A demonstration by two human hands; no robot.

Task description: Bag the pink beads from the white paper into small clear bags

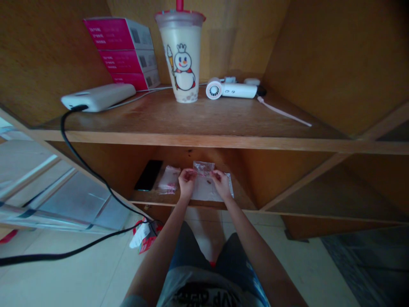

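Both hands are over the lower shelf, pinching a small clear plastic zip bag [203, 166] between them. My left hand [188, 184] is closed on the bag's left edge, and my right hand [221, 184] is closed on its right edge. A reddish line runs across the bag near my fingertips. Under it lies a white sheet [204, 194] with a tiny dark brown piece [208, 182] on it. To the left of my left hand rests a pile of similar small clear bags [169, 178] with pink-red edges. A black phone [149, 175] lies left of that pile.
On the upper shelf [204, 121] stand a drink cup [183, 59] and stacked pink boxes [128, 51]. A white power bank [99, 97] and a handheld fan [233, 89] lie there too. A black cable [86, 164] hangs down at left, past the shelf edge.
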